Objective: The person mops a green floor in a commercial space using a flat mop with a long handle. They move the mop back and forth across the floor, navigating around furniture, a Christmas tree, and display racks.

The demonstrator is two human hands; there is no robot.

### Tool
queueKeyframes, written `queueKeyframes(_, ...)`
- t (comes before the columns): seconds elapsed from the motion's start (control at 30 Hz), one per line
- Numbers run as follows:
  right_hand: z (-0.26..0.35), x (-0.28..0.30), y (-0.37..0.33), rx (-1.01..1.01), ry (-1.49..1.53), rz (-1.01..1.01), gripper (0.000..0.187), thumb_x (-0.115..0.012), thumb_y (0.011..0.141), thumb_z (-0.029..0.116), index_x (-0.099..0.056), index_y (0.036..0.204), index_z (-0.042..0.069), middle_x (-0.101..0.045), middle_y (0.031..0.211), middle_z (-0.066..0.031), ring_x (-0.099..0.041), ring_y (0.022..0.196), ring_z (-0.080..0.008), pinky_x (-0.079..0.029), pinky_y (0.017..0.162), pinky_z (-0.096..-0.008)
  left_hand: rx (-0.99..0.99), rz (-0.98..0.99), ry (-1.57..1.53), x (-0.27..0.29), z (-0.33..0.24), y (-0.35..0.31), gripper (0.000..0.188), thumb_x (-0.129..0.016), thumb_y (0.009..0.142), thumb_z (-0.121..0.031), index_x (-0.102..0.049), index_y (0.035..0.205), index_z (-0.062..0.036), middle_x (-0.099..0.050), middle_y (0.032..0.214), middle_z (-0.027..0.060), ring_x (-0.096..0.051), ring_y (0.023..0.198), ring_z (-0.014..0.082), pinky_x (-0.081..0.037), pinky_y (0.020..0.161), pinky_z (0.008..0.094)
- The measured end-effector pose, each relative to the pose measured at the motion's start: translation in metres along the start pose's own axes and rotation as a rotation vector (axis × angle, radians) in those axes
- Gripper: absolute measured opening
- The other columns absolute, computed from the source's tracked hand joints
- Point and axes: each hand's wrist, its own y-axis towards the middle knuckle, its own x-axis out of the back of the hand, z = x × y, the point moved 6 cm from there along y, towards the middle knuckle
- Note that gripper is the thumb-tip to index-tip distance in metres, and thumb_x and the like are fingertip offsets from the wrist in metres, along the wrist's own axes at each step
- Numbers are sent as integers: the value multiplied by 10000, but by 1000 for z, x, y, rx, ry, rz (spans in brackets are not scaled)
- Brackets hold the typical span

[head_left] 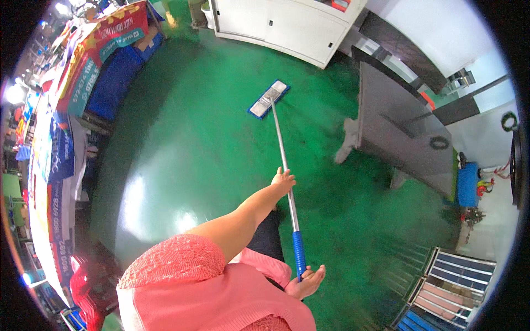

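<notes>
A flat mop (279, 132) stretches ahead of me over the floor, with a white, blue-edged rectangular head (268, 99) lying on the green surface. Its thin silver pole slants back toward me and ends in a ribbed blue grip (298, 251). Partway along the pole, my left hand (283, 180) is closed around it at the end of an outstretched arm. Close to my body, my right hand (307, 282) holds the top end of the blue grip, its fingers partly extended beside it.
A white cabinet (265, 21) with sliding doors stands ahead. To the right is a grey panel-fronted table (406, 124) with pale feet, and a slatted metal rack (450, 287) sits at lower right. Tables draped with printed banners (55, 182) and a red glossy item (83, 292) line the left.
</notes>
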Motion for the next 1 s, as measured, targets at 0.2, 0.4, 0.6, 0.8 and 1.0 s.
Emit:
queueKeyframes(0.2,115,-122,61,-205,268,-48,341,-414,818,41,-430,1139,-74,-466,951,-127,-452,618,-147,-455,661,-277,41,-15,-54,73,149,62,328,-507,824,-238,-482,1148,-195,-397,1263,10,-272,1272,245,-236,995,553)
queueKeyframes(0.4,254,-244,131,-111,449,-98,316,-397,889,159,-483,1100,-61,-434,862,-75,-379,563,-99,-453,663,-268,-40,-273,-20,138,302,125,309,-528,796,-262,-504,1082,-148,-462,1148,43,-306,1239,254,-260,988,531)
queueKeyframes(0.6,416,-278,204,0,381,-102,355,-476,867,185,-476,1113,-71,-394,723,-17,-302,526,-59,-433,646,-268,-168,-332,-214,222,416,133,316,-580,742,-316,-503,951,-92,-494,971,66,-470,1031,233,-285,980,488)
queueKeyframes(0.8,559,-380,198,-177,631,-144,288,-513,868,219,-504,1039,-12,-206,524,73,-250,484,-22,-367,604,-221,-289,-499,-412,291,591,99,243,-604,688,-271,-489,807,-94,-503,835,54,-493,874,225,-363,846,405)
queueKeyframes(1.0,650,-512,140,-332,690,-227,290,-501,871,217,-484,1039,-20,-222,538,66,-263,500,-22,-376,608,-228,-347,-427,-399,309,770,70,246,-617,659,-262,-482,779,-94,-506,806,52,-489,855,224,-369,807,387)
